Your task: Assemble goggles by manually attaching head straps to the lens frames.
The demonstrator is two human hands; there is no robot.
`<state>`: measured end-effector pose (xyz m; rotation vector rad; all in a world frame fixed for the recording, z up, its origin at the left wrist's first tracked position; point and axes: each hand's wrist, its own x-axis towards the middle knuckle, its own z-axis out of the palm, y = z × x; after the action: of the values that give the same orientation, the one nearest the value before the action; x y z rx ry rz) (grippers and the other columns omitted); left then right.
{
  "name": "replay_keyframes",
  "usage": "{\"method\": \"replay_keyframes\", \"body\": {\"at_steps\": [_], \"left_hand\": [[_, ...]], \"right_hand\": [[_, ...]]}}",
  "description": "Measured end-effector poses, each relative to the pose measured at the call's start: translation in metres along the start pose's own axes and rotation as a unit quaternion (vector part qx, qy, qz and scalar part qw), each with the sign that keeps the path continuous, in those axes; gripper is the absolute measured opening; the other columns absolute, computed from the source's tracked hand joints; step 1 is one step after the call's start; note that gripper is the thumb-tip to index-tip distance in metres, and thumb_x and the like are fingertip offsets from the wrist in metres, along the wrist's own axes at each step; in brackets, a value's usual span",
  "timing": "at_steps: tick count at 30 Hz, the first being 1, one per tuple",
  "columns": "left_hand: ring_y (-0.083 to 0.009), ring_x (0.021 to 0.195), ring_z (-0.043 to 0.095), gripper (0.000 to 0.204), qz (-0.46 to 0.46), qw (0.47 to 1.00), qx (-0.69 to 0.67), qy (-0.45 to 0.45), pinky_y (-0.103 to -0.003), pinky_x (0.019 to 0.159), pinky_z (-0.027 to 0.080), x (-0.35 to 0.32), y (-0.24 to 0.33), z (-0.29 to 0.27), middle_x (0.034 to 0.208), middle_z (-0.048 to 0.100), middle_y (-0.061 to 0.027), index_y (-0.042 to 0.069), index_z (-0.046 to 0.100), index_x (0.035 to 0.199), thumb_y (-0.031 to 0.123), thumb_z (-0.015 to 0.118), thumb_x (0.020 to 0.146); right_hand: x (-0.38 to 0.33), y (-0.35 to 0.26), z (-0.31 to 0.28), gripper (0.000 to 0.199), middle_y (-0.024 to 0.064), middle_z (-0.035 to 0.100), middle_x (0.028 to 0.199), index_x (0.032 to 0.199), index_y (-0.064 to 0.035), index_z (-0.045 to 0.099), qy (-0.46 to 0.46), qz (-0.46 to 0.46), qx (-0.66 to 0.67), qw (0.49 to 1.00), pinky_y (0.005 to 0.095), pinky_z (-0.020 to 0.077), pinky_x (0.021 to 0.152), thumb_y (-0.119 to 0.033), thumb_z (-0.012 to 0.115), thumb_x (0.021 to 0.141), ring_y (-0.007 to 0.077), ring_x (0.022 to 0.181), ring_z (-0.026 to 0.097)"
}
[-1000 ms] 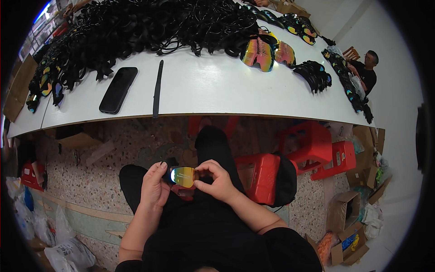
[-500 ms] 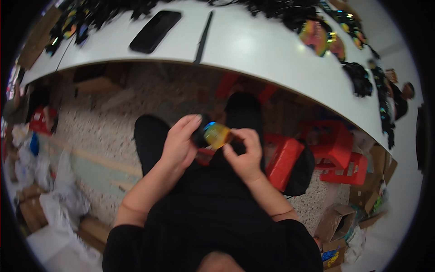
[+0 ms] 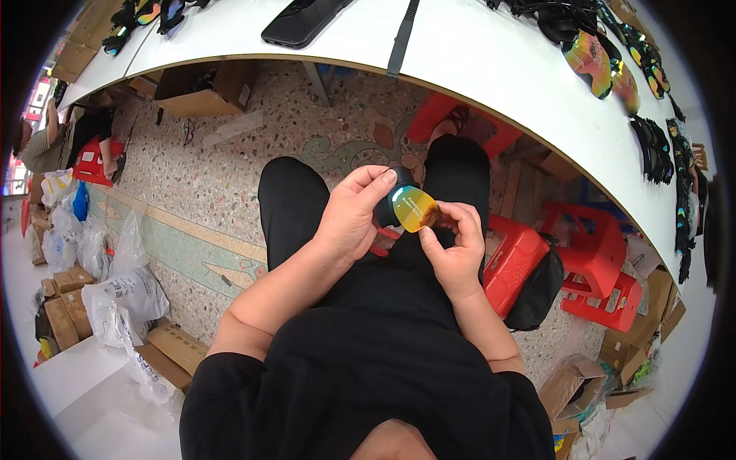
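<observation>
Over my lap, I hold ski goggles between both hands, with a yellow-orange mirrored lens (image 3: 414, 210) and a dark frame part (image 3: 389, 205). My left hand (image 3: 349, 215) is closed on the dark part, its thumb resting on the upper edge. My right hand (image 3: 458, 249) pinches the opposite end of the lens between thumb and fingers. Pale print shows on the lens face. My fingers hide part of the frame on both sides.
A white table (image 3: 483, 61) curves across the front, bearing a black phone (image 3: 303, 21), a black strap (image 3: 403, 38) and goggles with coloured lenses (image 3: 590, 65). Red stools (image 3: 586, 245) stand at right. Plastic bags (image 3: 126, 295) and cartons (image 3: 172, 349) lie at left; a person (image 3: 50, 146) sits beyond.
The whole view has shifted, so the table edge sits higher and my hands and knees lie farther right. Both hands keep hold of the goggles; the lens face now shows more sharply.
</observation>
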<state>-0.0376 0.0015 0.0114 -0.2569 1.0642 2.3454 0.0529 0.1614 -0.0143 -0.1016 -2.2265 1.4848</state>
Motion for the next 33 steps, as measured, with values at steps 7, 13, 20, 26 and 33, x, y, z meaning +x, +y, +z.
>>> {"method": "replay_keyframes", "body": {"at_steps": [7, 13, 20, 26, 33], "left_hand": [[-0.0117, 0.082, 0.064, 0.016, -0.031, 0.999, -0.02, 0.001, -0.029, 0.069, 0.055, 0.001, -0.002, 0.0, 0.094, 0.065, -0.0038, 0.004, 0.061, 0.104, 0.018, 0.063, 0.098], [-0.0087, 0.085, 0.061, 0.015, 0.033, 0.996, 0.084, -0.022, -0.026, 0.076, 0.053, -0.001, -0.003, -0.001, 0.096, 0.064, -0.0046, 0.003, 0.06, 0.107, 0.016, 0.06, 0.1], [-0.0089, 0.087, 0.059, 0.013, 0.238, 0.916, 0.319, -0.053, -0.024, 0.078, 0.048, -0.005, -0.002, -0.005, 0.099, 0.063, -0.003, 0.002, 0.061, 0.11, 0.01, 0.057, 0.1], [-0.0137, 0.089, 0.061, 0.027, 0.328, 0.829, 0.434, -0.133, -0.025, 0.078, 0.048, -0.014, -0.001, -0.025, 0.104, 0.065, -0.0076, 0.002, 0.063, 0.124, 0.008, 0.058, 0.098], [-0.0076, 0.093, 0.062, 0.037, 0.203, 0.921, 0.318, -0.099, -0.02, 0.076, 0.051, -0.027, -0.011, -0.019, 0.118, 0.065, -0.0063, 0.004, 0.054, 0.139, 0.012, 0.05, 0.104]], "right_hand": [[0.004, -0.004, -0.001, 0.044, 0.011, 0.06, 0.101, 0.11, -0.0021, 0.063, 0.02, -0.059, -0.052, 0.997, 0.0294, 0.0502, 0.075, 0.001, 0.077, 0.069, 0.02, 0.085, 0.058], [0.003, 0.001, -0.001, 0.045, 0.0113, 0.06, 0.101, 0.112, -0.0019, 0.064, 0.011, -0.067, -0.036, 0.997, 0.0296, 0.0498, 0.075, 0.001, 0.077, 0.069, 0.0203, 0.085, 0.058], [0.002, 0.003, -0.002, 0.045, 0.0108, 0.06, 0.102, 0.114, -0.0016, 0.064, 0.008, -0.053, -0.011, 0.999, 0.0288, 0.0503, 0.078, 0.002, 0.076, 0.071, 0.0197, 0.088, 0.059], [0.0, 0.002, 0.001, 0.045, 0.0105, 0.06, 0.105, 0.115, -0.0012, 0.065, 0.013, -0.017, 0.042, 0.999, 0.0284, 0.0506, 0.08, 0.003, 0.076, 0.072, 0.019, 0.09, 0.06], [-0.001, 0.001, 0.004, 0.046, 0.0105, 0.06, 0.106, 0.117, -0.0014, 0.065, 0.001, -0.017, 0.052, 0.998, 0.028, 0.0498, 0.081, 0.003, 0.077, 0.073, 0.0185, 0.091, 0.059]]}}
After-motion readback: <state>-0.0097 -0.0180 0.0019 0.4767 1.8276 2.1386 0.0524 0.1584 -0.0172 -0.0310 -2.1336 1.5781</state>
